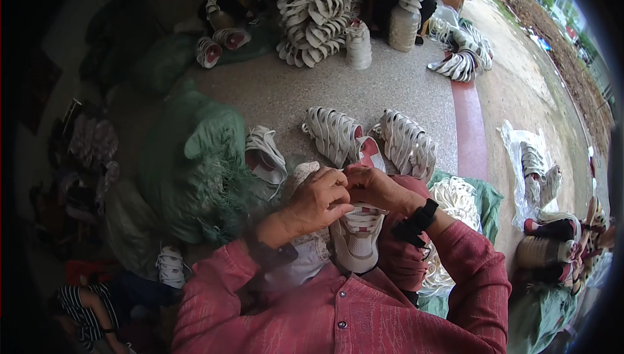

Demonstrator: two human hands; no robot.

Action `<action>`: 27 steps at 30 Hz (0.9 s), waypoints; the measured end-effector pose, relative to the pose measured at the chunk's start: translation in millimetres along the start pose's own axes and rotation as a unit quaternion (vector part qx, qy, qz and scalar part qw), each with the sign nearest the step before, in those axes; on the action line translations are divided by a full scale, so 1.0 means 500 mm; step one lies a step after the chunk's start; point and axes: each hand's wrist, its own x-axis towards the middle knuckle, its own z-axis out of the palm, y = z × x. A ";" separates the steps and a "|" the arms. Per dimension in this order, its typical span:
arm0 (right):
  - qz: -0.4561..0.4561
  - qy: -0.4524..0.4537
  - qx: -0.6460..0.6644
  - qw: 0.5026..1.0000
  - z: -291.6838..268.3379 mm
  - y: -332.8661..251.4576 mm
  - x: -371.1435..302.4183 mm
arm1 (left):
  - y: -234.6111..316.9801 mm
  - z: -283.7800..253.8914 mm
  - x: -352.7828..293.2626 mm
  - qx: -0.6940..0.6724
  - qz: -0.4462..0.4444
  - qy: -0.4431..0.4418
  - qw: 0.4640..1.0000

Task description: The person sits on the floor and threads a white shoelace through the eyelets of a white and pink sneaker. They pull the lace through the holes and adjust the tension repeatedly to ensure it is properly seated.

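One white lace-up sneaker lies just below the left hand and right hand, long axis pointing toe-first at the wearer, right nearer; fingers curled together, any pinch hidden.

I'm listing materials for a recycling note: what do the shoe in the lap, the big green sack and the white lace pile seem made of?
Shoe: probably matt textile mesh on the toe, with a smooth, pale rubber-like rim.
Green sack: likely woven plastic, slightly shiny, with frayed strands.
Lace pile: soft-looking cord; cotton or synthetic, I can't tell.
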 end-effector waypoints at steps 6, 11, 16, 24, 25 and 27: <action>-0.020 0.008 -0.016 1.000 0.003 0.013 0.001 | -0.006 -0.007 0.022 0.051 0.018 -0.099 0.994; 0.045 0.011 0.017 0.999 0.010 0.033 -0.006 | -0.005 -0.009 0.021 0.032 0.013 -0.117 0.993; 0.032 0.006 0.009 0.999 0.008 0.031 -0.004 | -0.004 -0.001 0.015 0.012 -0.013 -0.103 0.995; 0.155 0.049 -0.147 0.976 -0.024 -0.050 -0.006 | -0.059 -0.021 0.020 -0.204 -0.130 -0.198 0.950; 0.182 0.085 -0.248 0.948 -0.043 -0.056 -0.004 | -0.049 -0.029 0.023 -0.230 -0.164 -0.212 0.935; 0.235 0.128 -0.384 0.884 -0.115 -0.069 -0.004 | -0.043 -0.035 0.023 -0.256 -0.195 -0.231 0.918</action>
